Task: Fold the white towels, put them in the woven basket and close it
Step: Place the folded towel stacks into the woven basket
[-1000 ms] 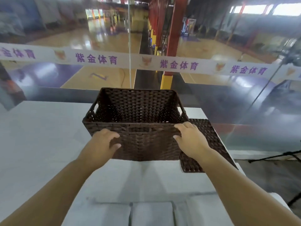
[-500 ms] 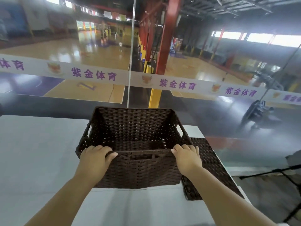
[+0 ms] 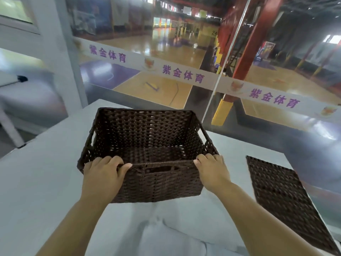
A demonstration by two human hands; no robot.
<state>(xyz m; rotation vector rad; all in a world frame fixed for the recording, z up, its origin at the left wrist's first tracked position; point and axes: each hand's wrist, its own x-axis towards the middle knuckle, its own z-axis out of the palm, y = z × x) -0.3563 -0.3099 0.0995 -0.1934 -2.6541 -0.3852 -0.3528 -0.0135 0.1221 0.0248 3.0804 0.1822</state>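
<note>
A dark brown woven basket (image 3: 147,137) stands open and empty on the white table (image 3: 46,163). My left hand (image 3: 103,174) grips the near rim at its left corner, fingers curled over the edge. My right hand (image 3: 212,170) grips the near rim at the right corner the same way. The flat woven lid (image 3: 284,198) lies on the table to the right, apart from the basket. A white towel (image 3: 166,237) shows at the bottom edge between my forearms, partly hidden.
A glass wall (image 3: 166,71) with a white printed band rises just behind the table's far edge. A white desk (image 3: 11,82) and its leg stand at the far left. The table's right edge runs close beside the lid.
The basket has slid left, away from the lid, with both hands still on its near rim. My view has turned to the left.
</note>
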